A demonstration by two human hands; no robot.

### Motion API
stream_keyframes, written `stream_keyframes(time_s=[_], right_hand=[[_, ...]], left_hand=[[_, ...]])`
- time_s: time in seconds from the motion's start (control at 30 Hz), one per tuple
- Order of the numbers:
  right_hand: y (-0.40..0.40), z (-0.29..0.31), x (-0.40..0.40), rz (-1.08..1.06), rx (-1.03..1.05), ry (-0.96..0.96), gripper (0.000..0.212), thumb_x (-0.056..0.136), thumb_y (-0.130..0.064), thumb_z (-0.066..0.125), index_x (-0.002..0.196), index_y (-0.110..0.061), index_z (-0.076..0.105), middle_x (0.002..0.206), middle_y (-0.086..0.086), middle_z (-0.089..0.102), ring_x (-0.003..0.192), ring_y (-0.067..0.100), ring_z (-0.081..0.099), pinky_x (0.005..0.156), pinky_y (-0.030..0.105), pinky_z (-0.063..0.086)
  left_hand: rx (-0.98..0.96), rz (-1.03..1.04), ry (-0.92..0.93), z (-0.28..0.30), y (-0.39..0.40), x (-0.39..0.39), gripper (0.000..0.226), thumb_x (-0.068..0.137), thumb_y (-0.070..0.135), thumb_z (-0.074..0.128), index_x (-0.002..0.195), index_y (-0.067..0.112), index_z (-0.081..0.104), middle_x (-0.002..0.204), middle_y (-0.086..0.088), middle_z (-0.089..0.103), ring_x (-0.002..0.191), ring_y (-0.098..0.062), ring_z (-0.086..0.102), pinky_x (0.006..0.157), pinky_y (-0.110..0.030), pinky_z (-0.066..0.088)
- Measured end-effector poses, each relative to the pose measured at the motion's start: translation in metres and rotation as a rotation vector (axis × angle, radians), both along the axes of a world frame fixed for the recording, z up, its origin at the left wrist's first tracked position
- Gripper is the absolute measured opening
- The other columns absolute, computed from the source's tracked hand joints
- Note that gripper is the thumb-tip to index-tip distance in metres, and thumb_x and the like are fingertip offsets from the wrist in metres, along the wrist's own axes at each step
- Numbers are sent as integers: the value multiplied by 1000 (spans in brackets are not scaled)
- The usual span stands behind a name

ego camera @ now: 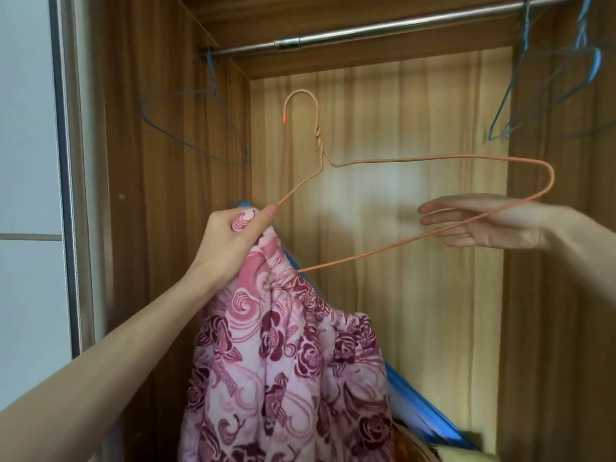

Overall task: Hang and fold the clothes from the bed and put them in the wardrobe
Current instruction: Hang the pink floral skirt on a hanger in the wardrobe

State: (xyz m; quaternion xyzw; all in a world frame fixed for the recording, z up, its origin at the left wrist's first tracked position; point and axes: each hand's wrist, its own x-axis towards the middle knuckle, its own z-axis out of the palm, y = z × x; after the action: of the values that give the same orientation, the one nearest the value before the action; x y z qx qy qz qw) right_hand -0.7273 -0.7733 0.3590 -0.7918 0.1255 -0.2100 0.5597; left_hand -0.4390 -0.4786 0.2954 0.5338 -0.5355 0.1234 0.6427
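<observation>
Gripping a bunched fold of the pink floral garment (286, 371) together with 1 end of the orange wire hanger (433, 158), the left hand (230, 241) has its fingers curled round the cloth and its thumb pressed along the top, where the wire runs into the fist. The garment hangs down from that fist in heavy folds, in front of the open wardrobe (160, 161). The hanger is held up inside the wardrobe opening, below the metal rail (383, 30) and not touching it, hook upward and slightly tilted. The right hand (483, 225) is blurred; its fingers are stretched out straight and relaxed, pointing left, and the lower wire of the hanger crosses in front of them, though actual contact is hard to tell. On the rail hang blue wire hangers, 1 at the left end (200, 128) and a few at the right end (546, 88). A blue edge (420, 398) shows behind the garment.
</observation>
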Motion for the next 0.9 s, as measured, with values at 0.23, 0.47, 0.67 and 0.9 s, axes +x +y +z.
stream_keyframes(time_s=[0.23,0.47,0.67,0.9], right_hand=[[57,-57,65,135,-370,173,30,105,-27,59,127,-9,69,123,4,75,116,21,70,105,33,53],[73,-103,95,206,-448,371,17,100,-13,63,110,-7,74,109,9,74,100,18,67,99,34,51],[75,-101,62,137,-515,474,52,98,-65,51,118,-25,77,118,-13,75,117,-2,62,104,15,33],[45,-108,22,92,-513,367,41,95,-47,72,116,-12,68,119,-2,75,116,14,68,107,36,52]], left_hand=[[-25,-25,-60,2,-12,-9,70,100,50,67,77,-15,54,73,-37,57,62,-43,55,65,-47,48],[-48,-4,-79,2,-14,-16,69,99,49,66,74,-14,51,72,-36,53,61,-28,51,61,-35,42],[-119,34,-9,-3,-10,-1,70,98,48,70,73,-14,48,68,-35,53,63,-27,49,60,-48,42],[-127,78,43,-10,-11,10,76,94,59,70,82,-15,59,79,-35,66,76,-57,64,68,-64,55]])
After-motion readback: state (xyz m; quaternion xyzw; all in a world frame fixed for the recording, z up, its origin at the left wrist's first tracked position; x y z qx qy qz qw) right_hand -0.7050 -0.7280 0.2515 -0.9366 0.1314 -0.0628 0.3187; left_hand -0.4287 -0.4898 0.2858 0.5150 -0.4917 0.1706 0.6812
